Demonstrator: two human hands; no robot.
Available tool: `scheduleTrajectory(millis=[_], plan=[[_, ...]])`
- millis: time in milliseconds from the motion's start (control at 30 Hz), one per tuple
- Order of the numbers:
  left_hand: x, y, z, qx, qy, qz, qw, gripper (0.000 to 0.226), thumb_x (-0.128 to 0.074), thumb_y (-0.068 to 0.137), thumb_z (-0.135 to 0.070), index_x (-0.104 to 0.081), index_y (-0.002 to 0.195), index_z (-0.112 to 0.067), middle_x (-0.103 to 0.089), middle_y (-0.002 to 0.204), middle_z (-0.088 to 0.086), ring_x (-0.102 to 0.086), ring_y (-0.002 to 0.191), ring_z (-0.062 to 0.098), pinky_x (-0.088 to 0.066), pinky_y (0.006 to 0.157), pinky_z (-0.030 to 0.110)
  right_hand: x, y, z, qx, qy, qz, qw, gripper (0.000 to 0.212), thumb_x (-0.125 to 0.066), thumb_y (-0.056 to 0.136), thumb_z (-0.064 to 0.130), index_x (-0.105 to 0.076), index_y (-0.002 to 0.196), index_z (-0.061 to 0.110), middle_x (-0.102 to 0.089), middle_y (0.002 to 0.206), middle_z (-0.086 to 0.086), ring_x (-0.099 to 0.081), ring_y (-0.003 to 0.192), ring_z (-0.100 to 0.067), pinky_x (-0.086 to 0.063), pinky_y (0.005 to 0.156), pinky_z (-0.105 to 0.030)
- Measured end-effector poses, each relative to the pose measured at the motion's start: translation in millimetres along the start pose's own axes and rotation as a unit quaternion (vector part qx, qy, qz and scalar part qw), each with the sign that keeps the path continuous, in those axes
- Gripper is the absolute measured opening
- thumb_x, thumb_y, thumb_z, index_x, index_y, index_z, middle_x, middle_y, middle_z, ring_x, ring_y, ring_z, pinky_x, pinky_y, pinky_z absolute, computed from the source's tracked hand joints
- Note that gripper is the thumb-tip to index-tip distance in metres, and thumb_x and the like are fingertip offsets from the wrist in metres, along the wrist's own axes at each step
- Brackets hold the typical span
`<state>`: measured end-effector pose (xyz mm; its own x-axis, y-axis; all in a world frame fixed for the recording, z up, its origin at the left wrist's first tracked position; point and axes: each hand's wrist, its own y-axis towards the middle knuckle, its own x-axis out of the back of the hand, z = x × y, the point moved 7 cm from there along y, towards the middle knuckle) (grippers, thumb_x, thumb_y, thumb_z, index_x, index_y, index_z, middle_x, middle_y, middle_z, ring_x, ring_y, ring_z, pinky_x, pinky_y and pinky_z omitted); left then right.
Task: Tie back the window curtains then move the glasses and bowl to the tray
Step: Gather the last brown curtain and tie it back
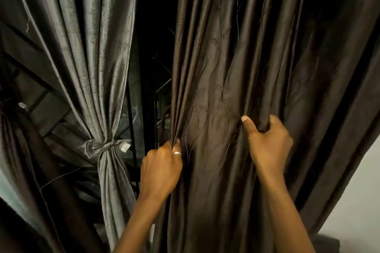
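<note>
The curtain step is in hand. Left of the brown curtain (236, 88), the grey curtain (96, 68) already hangs gathered, cinched by a knotted tie (108, 145). The left hand (161, 168), wearing a ring (177, 153), pinches the brown curtain's left edge folds between pressed fingers (174, 146), wrist bent upward. On the brown curtain's right part, the right hand (267, 141) clutches a bunch of folds, thumb raised, fingers curled into the cloth. Next, I judge, the folds must be drawn together and a tie found. No glasses, bowl or tray show.
</note>
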<state>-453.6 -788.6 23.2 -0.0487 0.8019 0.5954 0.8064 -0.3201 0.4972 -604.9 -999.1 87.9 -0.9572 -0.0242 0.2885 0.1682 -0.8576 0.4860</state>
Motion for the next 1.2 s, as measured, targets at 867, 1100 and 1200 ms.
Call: scheduleTrajectory(millis=[867,1100,1200], plan=[[-30.2,-2.7,-14.5,-0.053,-0.112,0.073,0.990,0.043,-0.036,0.105,-0.049,-0.053,0.070,-0.032,-0.061,0.058,-0.008,-0.062,0.056,0.001,-0.038,0.049,0.012,-79.2,-127.8,-10.4,0.179,0.090,0.232,0.952,0.038,-0.058,0.100,0.010,-0.063,0.136,0.024,-0.073,0.079,0.008,-0.063,0.058,0.001,-0.048,0.058,-0.010],[-29.1,-5.7,-24.6,-0.051,-0.129,0.084,0.987,0.042,-0.040,0.091,-0.079,-0.056,0.070,-0.046,-0.063,0.065,-0.027,-0.063,0.057,-0.005,-0.039,0.047,0.007,-83.7,-125.1,-20.4,0.141,0.097,0.243,0.955,0.023,-0.069,0.091,0.014,-0.074,0.114,0.013,-0.060,0.120,0.014,-0.064,0.110,-0.009,-0.056,0.092,-0.032],[-29.2,-3.3,-20.9,-0.049,-0.091,0.031,0.994,0.048,-0.050,0.094,-0.066,-0.047,0.060,-0.033,-0.061,0.061,-0.023,-0.059,0.051,-0.002,-0.033,0.040,0.011,-83.8,-124.2,-18.8,0.157,0.085,0.242,0.954,0.021,-0.068,0.087,0.023,-0.076,0.104,0.014,-0.052,0.110,0.044,-0.050,0.135,-0.014,-0.045,0.108,-0.050]])
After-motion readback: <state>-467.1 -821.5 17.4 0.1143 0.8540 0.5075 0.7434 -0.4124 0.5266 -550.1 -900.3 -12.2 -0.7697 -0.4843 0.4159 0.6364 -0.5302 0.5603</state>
